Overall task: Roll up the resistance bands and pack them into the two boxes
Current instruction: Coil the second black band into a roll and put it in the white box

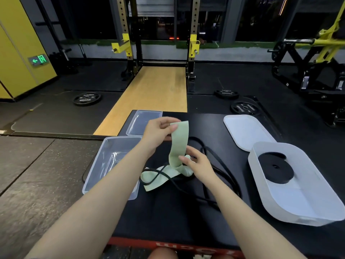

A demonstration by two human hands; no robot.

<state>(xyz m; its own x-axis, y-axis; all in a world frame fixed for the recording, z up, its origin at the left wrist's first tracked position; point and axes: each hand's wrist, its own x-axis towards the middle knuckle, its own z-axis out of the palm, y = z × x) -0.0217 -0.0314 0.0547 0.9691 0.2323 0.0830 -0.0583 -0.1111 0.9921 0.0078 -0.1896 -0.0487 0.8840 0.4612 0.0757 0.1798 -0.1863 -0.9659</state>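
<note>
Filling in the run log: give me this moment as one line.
left hand: grip on green band top end | right hand: pinching its lower part | black band: rolled in white box | clear box: empty

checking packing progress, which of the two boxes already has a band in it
The white box on the right holds a rolled black band. The clear box on the left holds no band.

— What sort of room is this?
— A dim gym with dark rubber floor tiles (46,161) and a light wooden lifting platform (149,94) running to a black-and-yellow steel squat rack (128,43).
— Anything lying about?
— Round black weight plates (87,98) lie flat on the floor. A yellow wall panel (20,43) on the left carries a green-lit exit sign (38,60). Dark windows (93,17) line the far wall.
</note>
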